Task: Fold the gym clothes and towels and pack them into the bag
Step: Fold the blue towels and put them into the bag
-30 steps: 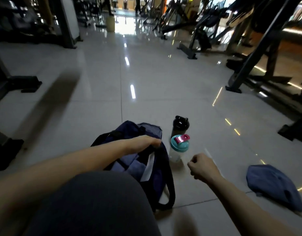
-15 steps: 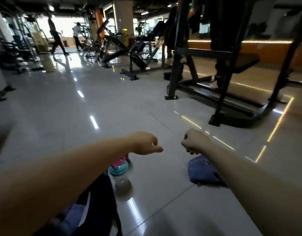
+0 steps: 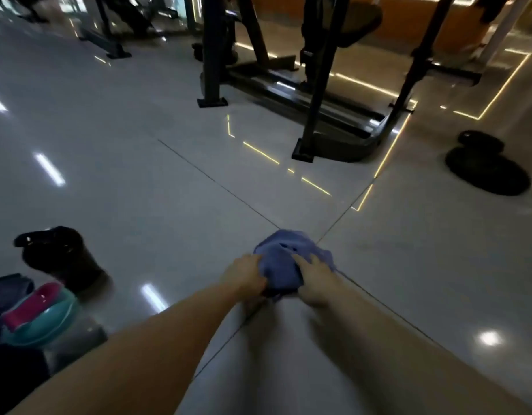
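Observation:
A crumpled blue cloth (image 3: 281, 259) lies on the grey tiled floor where several tile seams meet. My left hand (image 3: 243, 275) grips its left side and my right hand (image 3: 315, 278) grips its right side, both arms stretched forward. The cloth's near edge bunches between the two hands. Only a dark blue sliver of the bag (image 3: 7, 290) shows at the far left edge.
A black shaker bottle (image 3: 61, 259) and a clear bottle with a teal lid and pink flap (image 3: 41, 317) stand at the left. A black gym machine frame (image 3: 318, 94) rises ahead. Black weight plates (image 3: 487, 169) lie at the right.
My view swung right from the bag to the blue cloth. Both hands, held apart in the air before, reached forward and took hold of the cloth.

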A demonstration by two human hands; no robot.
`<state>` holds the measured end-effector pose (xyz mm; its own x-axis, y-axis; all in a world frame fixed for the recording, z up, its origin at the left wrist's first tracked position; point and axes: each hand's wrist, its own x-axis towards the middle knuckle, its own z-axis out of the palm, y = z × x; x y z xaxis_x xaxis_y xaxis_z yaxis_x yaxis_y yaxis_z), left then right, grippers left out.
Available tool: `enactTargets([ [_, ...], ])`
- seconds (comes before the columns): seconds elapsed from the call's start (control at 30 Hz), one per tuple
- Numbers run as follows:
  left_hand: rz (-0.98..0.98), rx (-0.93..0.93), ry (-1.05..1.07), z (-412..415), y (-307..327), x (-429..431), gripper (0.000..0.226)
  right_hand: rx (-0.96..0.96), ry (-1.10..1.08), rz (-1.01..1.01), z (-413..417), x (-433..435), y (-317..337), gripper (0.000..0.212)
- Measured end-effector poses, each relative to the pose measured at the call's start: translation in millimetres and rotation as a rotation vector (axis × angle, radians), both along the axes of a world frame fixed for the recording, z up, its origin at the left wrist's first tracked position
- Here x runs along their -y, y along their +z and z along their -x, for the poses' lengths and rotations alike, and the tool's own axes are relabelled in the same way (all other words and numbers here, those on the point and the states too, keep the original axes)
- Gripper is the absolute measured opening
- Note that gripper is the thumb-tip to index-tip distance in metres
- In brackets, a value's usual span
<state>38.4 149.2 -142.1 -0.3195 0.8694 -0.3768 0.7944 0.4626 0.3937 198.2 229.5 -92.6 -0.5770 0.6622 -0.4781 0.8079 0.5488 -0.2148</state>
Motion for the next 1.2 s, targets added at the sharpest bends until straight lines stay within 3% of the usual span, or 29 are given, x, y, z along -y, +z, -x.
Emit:
enactTargets([
  [0.07,-0.009,0.148,-0.069,3,-25,-10,0.057,0.063,0.015,0.033,2,-6,-34,0.086],
  [0.13,0.039,0.180,-0.125,-3,-43,-8,0.069,0.140,0.039,0.003,-1,-6,-65,0.090],
  [0.27,0.017,-0.063,-0.224,-18,-56,-1,0.067,0.069,-0.010,-0.186,-1,6,-88,0.058],
  [0.4,-0.009,-0.201,-0.257,-33,-40,14,0.030,0.064,-0.032,-0.037,1,12,-64,0.006],
  [0.47,-0.017,-0.179,-0.210,-33,-23,21,0.022,-0.022,-0.039,0.006,-4,12,-45,0.015],
  [0.53,-0.122,-0.101,-0.071,-24,7,22,0.019,-0.133,-0.101,0.041,-8,11,-14,0.011],
  [0.67,-0.426,0.147,0.203,-8,105,21,0.011,-0.528,-0.316,0.126,-7,2,81,0.027],
  [0.77,-0.557,0.360,0.209,-11,194,31,0.015,-0.695,-0.313,0.118,-12,6,171,0.031],
  [0.87,-0.679,0.419,0.187,-21,276,45,0.020,-0.835,-0.246,0.015,-21,18,254,0.022],
  [0.93,-0.762,0.460,0.197,-28,321,55,0.020,-0.920,-0.199,0.077,-29,33,300,0.021],
  [1.03,-0.845,0.485,0.202,-40,367,73,0.023,-0.929,-0.026,0.351,-41,65,356,0.028],
  [1.1,-0.884,0.480,0.232,-43,386,86,0.020,-0.872,0.064,0.458,-46,83,377,0.056],
  [1.17,-0.876,0.525,0.239,-43,398,99,0.016,-0.808,0.105,0.345,-45,99,382,0.073],
  [1.2,-0.858,0.548,0.226,-44,399,104,0.017,-0.793,0.114,0.211,-44,106,379,0.062],
])
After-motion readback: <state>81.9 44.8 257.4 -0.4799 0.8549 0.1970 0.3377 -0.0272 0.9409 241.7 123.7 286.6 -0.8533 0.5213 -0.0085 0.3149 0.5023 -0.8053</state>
